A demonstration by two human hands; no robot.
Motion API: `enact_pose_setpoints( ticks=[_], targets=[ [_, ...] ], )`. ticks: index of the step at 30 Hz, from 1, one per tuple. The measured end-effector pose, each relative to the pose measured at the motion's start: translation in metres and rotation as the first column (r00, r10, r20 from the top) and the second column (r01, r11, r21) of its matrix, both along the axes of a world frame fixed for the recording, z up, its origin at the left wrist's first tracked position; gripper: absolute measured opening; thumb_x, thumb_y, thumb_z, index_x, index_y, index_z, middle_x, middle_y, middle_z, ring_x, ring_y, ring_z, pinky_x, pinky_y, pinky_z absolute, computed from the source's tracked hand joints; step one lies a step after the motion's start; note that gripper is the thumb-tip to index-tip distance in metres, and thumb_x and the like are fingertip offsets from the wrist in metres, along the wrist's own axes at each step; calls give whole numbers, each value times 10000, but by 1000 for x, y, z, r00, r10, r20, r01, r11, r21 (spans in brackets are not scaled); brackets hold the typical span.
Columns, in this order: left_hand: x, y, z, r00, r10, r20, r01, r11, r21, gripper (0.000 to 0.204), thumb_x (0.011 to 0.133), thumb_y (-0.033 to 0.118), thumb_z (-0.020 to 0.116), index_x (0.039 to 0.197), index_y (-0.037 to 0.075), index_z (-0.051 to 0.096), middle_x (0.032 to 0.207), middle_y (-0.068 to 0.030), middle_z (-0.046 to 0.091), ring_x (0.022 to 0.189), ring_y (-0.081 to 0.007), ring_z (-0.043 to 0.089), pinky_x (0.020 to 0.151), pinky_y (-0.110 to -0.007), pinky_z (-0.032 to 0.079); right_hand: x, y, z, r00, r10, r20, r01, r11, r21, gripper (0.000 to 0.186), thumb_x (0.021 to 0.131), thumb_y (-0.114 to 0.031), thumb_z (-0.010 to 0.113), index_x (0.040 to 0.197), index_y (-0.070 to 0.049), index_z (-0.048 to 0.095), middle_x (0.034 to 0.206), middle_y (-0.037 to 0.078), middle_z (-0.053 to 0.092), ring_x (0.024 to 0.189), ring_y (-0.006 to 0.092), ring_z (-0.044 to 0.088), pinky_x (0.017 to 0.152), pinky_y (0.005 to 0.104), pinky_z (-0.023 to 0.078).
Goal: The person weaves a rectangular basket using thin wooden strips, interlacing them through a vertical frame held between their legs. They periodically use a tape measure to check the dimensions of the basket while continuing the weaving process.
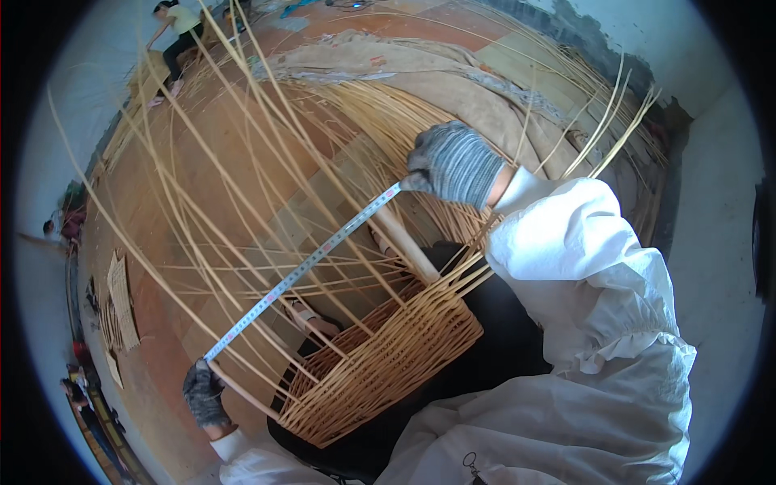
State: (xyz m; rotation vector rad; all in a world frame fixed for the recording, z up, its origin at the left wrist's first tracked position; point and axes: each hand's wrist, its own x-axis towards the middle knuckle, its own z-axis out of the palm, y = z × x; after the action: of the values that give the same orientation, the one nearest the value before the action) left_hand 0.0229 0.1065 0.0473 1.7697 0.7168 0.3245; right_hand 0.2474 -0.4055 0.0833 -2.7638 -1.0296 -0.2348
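Observation:
A half-woven wicker basket (388,368) rests tilted across my lap, with long willow rods (206,174) standing up and fanning out from it. Two thicker wooden sticks rise at its ends; one wooden stick (406,242) shows plainly at the right. Stretched slantwise above the basket is a white tape measure (303,271). My gloved left hand (204,396) pinches its lower end beside the top of the left stick. My right hand (454,166), in a grey knitted glove, is closed on the upper end, near the right stick's top. The fingertips are partly hidden.
Loose willow rods (388,113) lie in a bundle beyond the basket, by a crumpled beige cloth (517,105). Woven panels (120,303) lie on the floor at left. A person (179,36) bends at the far left; others are along the left wall.

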Motion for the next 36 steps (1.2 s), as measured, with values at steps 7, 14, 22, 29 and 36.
enact_pose_setpoints(
  ticks=[7,14,22,29,36],
  targets=[
    [-31,-65,62,906,-6,424,3,1000,9,245,888,235,602,874,-8,629,780,-47,621,698,-147,557,638,-242,436,-98,1,55,965,107,-241,-89,993,82,275,824,-297,610,963,-60,619,785,152,636,695,320,636,629,401,514],
    [39,-75,45,900,-435,-34,131,196,972,359,898,199,500,1196,4,544,1267,-214,504,1212,-318,456,1004,-374,366,-175,-146,-79,782,148,-605,-204,979,-24,137,668,-204,638,755,-101,664,704,75,634,691,255,630,583,348,509],
    [118,-59,-52,446,-34,-895,876,220,428,465,852,174,481,1294,30,460,1361,-218,405,1307,-337,336,1071,-414,278,-238,-292,-208,482,-65,-874,249,966,66,156,798,-178,584,742,-70,681,638,48,595,568,189,547,521,333,429],
    [56,-102,10,824,-553,125,30,263,964,494,862,203,575,1303,35,428,1294,-168,475,1160,-268,503,944,-362,443,-183,-147,-109,971,-126,-202,148,984,102,99,786,-98,614,870,-68,655,914,110,666,756,278,631,655,383,498],
    [79,-120,62,881,-240,408,420,794,-439,317,916,221,546,1153,12,533,1032,-63,584,931,-172,577,888,-341,466,-74,143,14,876,411,251,-445,890,96,384,812,-181,566,1175,-55,554,1223,118,550,1202,254,458,997,373,385]
  ],
)
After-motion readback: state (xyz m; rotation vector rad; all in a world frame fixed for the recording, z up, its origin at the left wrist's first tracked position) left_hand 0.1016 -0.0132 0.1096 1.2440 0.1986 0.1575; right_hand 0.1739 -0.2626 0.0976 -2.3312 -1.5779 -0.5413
